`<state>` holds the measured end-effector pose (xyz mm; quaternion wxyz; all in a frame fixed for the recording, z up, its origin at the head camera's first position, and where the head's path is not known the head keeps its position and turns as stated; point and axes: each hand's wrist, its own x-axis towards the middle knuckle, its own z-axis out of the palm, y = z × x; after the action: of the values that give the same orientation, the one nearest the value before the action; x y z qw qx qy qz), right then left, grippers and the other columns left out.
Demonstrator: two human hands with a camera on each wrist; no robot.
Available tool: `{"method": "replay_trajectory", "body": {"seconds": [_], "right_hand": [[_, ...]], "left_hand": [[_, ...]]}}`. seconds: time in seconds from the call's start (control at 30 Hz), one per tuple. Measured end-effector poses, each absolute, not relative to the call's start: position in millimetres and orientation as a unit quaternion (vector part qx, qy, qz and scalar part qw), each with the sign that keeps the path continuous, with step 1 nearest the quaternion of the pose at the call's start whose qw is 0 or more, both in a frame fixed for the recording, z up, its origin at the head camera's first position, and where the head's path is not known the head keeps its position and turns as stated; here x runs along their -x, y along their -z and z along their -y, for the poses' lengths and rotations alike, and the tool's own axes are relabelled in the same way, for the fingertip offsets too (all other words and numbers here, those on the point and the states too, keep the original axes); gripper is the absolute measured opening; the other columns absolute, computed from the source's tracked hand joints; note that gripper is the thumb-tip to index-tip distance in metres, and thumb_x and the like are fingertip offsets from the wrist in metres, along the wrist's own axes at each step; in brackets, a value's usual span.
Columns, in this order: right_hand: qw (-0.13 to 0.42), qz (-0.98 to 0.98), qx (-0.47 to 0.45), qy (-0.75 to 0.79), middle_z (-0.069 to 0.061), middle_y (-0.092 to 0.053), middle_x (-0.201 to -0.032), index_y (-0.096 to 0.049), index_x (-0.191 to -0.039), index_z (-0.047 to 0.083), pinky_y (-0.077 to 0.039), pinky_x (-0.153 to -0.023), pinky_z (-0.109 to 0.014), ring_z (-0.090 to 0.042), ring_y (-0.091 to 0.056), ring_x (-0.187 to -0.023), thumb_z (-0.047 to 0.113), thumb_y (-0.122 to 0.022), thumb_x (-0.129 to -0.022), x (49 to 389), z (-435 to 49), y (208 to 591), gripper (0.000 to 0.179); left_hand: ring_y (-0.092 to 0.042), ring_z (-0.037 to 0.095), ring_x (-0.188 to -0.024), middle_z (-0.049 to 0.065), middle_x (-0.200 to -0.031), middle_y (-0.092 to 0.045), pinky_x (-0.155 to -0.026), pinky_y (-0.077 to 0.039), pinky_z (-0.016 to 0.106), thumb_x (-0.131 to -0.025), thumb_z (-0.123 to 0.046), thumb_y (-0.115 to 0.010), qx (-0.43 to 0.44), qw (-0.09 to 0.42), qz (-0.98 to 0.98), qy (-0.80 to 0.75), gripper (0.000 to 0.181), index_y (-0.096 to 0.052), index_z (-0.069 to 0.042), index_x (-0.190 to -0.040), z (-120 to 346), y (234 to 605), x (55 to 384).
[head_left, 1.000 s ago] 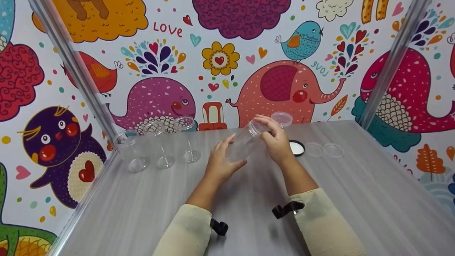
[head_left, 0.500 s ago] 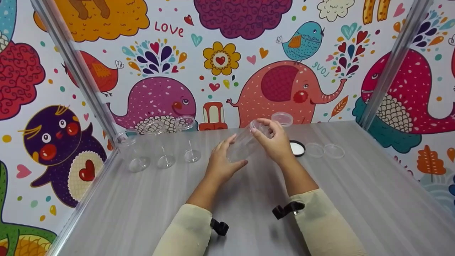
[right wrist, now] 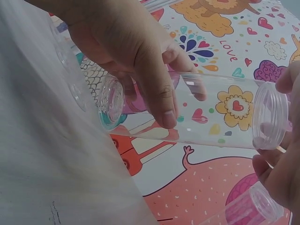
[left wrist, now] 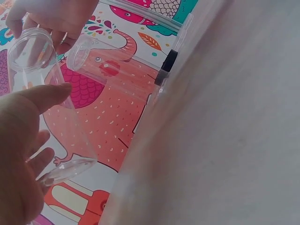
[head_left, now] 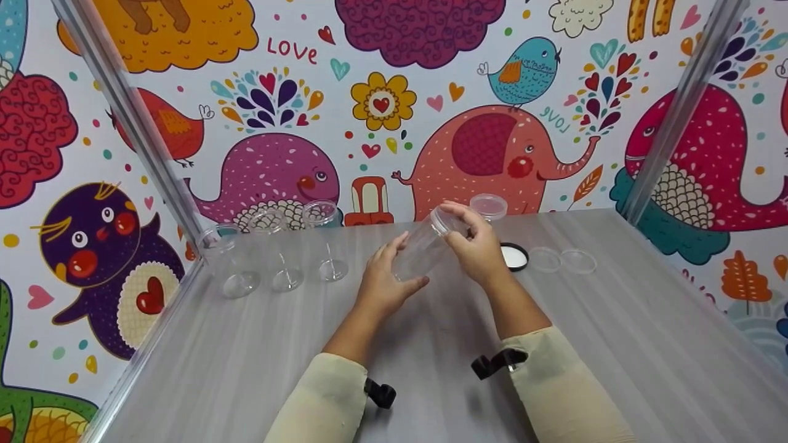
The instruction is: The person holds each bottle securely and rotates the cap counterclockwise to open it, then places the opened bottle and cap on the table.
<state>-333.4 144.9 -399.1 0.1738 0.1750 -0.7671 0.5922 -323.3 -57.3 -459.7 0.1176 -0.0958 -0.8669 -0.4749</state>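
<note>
A tall clear plastic jar (head_left: pixel 420 247) is held tilted above the table, its lidded end up and to the right. My left hand (head_left: pixel 383 278) grips the lower part of its body, thumb on the near side and fingers round the far side. At the upper end, my right hand (head_left: pixel 479 245) holds the clear ridged lid (right wrist: pixel 271 116) between thumb and fingers. The right wrist view shows the jar is see-through, with nothing inside, and its base (right wrist: pixel 111 102) lies past my left hand.
Three clear jars stand in a row at the back left, the nearest to my left hand being this jar (head_left: pixel 332 269). Another clear jar (head_left: pixel 489 206) stands behind my right hand. Right of it lie a black-rimmed white lid (head_left: pixel 514 256) and two clear lids (head_left: pixel 578 261). A patterned wall closes the back.
My right thumb moved forward over the lid, then came back, the fingers shifting round the rim. The left hand and the jar stay in place.
</note>
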Motion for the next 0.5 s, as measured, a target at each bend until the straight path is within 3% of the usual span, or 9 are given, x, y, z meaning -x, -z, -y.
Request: {"method": "replay_trajectory", "body": {"seconds": [0.1, 0.27, 0.37, 0.5], "right_hand": [[0.174, 0.775, -0.171, -0.583, -0.004, -0.059, -0.157, -0.069, -0.14, 0.017, -0.053, -0.109, -0.053, -0.028, -0.055, -0.142, 0.011, -0.065, -0.095, 333.2, -145.1, 398.6, 0.046], [0.176, 0.811, -0.138, -0.54, -0.007, -0.057, -0.153, -0.065, -0.144, 0.022, -0.052, -0.115, -0.061, -0.029, -0.054, -0.138, 0.04, -0.073, -0.098, 334.5, -145.4, 398.5, 0.05], [0.178, 0.828, -0.111, -0.521, -0.01, -0.058, -0.142, -0.064, -0.144, 0.021, -0.054, -0.107, -0.054, -0.029, -0.055, -0.125, 0.053, -0.074, -0.095, 336.5, -144.9, 398.3, 0.059], [0.179, 0.834, -0.088, -0.515, -0.011, -0.059, -0.131, -0.066, -0.14, 0.019, -0.053, -0.094, -0.046, -0.029, -0.054, -0.113, 0.057, -0.075, -0.094, 337.5, -144.6, 398.0, 0.061]], "left_hand": [[-0.052, 0.028, -0.147, -0.002, -0.154, -0.06, -0.118, -0.048, 0.065, -0.08, -0.037, -0.094, 0.094, 0.115, 0.869, 0.471, 0.092, -0.046, -0.044, -0.159, 57.5, 459.4, 323.2], [-0.051, 0.027, -0.148, -0.003, -0.155, -0.059, -0.117, -0.049, 0.064, -0.08, -0.04, -0.094, 0.091, 0.107, 0.872, 0.468, 0.092, -0.045, -0.045, -0.159, 57.0, 458.5, 322.1], [-0.051, 0.027, -0.148, -0.003, -0.155, -0.059, -0.118, -0.048, 0.065, -0.081, -0.039, -0.093, 0.094, 0.108, 0.873, 0.466, 0.092, -0.045, -0.044, -0.159, 56.9, 458.4, 321.5], [-0.051, 0.028, -0.149, -0.002, -0.155, -0.06, -0.119, -0.047, 0.065, -0.08, -0.037, -0.093, 0.098, 0.113, 0.873, 0.464, 0.092, -0.045, -0.042, -0.159, 57.0, 458.5, 321.2]]}}
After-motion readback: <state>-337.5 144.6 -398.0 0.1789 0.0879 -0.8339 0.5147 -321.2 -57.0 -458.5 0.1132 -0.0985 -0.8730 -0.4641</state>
